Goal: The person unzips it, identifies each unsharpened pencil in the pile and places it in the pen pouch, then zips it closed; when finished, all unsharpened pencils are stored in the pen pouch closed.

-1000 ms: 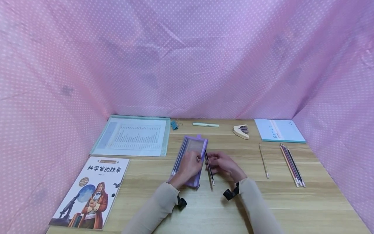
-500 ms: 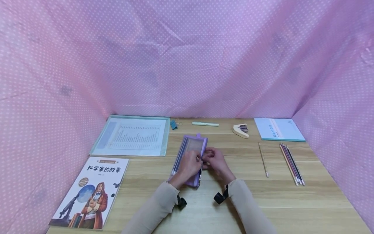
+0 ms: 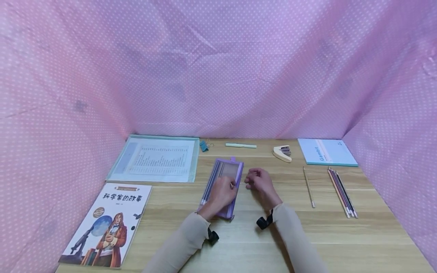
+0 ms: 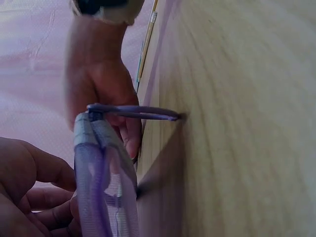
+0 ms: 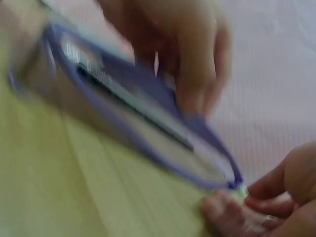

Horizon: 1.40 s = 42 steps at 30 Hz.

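At the lower left of the head view lay a picture book (image 3: pixel 106 223), and above it a clear folder of papers (image 3: pixel 155 158). In the middle of the frame the purple pencil case (image 3: pixel 223 182) lay on the wooden table (image 3: pixel 341 242), several pencils visible through its mesh. The left hand (image 3: pixel 222 194) rested on the case, fingers curled at its open right edge, holding it. Just right of it, the right hand (image 3: pixel 257 184) hovered off the case, fingers loosely curled and grasping nothing. So some pencils appeared packed, while a single pencil (image 3: pixel 308 186) and a bundle of pencils (image 3: pixel 341 191) at right lay unpacked, and the case was unzipped.
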Available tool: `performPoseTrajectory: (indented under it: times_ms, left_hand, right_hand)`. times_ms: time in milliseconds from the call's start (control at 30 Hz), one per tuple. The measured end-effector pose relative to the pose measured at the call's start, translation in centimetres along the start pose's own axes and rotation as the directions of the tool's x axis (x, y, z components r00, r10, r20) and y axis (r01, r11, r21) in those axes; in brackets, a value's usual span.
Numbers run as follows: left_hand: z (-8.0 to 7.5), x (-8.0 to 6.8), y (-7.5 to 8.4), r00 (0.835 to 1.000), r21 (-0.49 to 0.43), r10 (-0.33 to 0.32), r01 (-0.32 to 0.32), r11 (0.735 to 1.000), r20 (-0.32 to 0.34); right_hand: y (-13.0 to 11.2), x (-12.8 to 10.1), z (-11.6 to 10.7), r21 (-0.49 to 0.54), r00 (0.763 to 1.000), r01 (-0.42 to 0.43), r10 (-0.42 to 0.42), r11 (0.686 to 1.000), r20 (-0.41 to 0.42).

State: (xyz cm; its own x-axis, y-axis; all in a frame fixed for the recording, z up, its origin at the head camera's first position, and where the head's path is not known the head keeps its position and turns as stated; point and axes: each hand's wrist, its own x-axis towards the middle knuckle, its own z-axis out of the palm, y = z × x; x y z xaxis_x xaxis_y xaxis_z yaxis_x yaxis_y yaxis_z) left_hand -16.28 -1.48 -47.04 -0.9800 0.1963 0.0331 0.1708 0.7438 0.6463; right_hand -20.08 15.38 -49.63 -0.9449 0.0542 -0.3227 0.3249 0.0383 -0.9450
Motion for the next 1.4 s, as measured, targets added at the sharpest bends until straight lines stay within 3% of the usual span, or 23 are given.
performPoseTrajectory:
  times_ms: [133,267,433,633,867,1033,1233,1400]
  left_hand:
    - [0.1,-0.1,0.0,1.000,-0.014,0.006,-0.006,1.000,0.006]
    - [0.2,-0.3,-0.2,1.000,-0.028,0.017,-0.017,0.999,-0.001]
    - [0.0,-0.4,-0.4,0.999,-0.023,0.042,-0.042,0.999,-0.013]
    - [-0.2,-0.3,-0.6,0.999,-0.020,0.050,-0.050,0.999,0.007]
    - [-0.2,-0.1,-0.7,0.996,-0.008,0.067,-0.067,0.998,0.054]
    - [-1.0,-0.6,-0.8,0.997,-0.010,0.051,-0.050,0.999,0.057]
    - [-2.8,-2.8,-1.7,0.998,-0.032,0.024,-0.022,0.999,0.055]
    - [-4.3,-5.8,-2.9,0.995,-0.127,0.012,0.000,0.992,0.096]
  right_hand:
    - [-0.6,2.8,-1.9,-0.028,0.998,0.055,-0.056,0.998,-0.015]
    - [-1.5,4.5,-2.8,-0.119,0.997,0.054,-0.047,0.991,0.067]
    - [-2.9,4.7,-2.0,-0.275,0.981,0.047,0.009,0.960,0.196]
    - [-4.0,5.5,-0.6,-0.388,0.970,0.052,0.047,0.920,0.240]
    - [-4.1,5.8,0.1,-0.489,0.980,0.140,-0.049,0.861,0.194]
    - [-3.8,5.9,0.1,-0.459,0.988,0.123,-0.064,0.880,0.142]
    - [-3.3,5.9,-0.8,-0.458,0.992,0.119,-0.084,0.881,0.096]
    - [-3.2,6.0,-1.4,-0.473,0.994,0.105,-0.085,0.875,0.064]
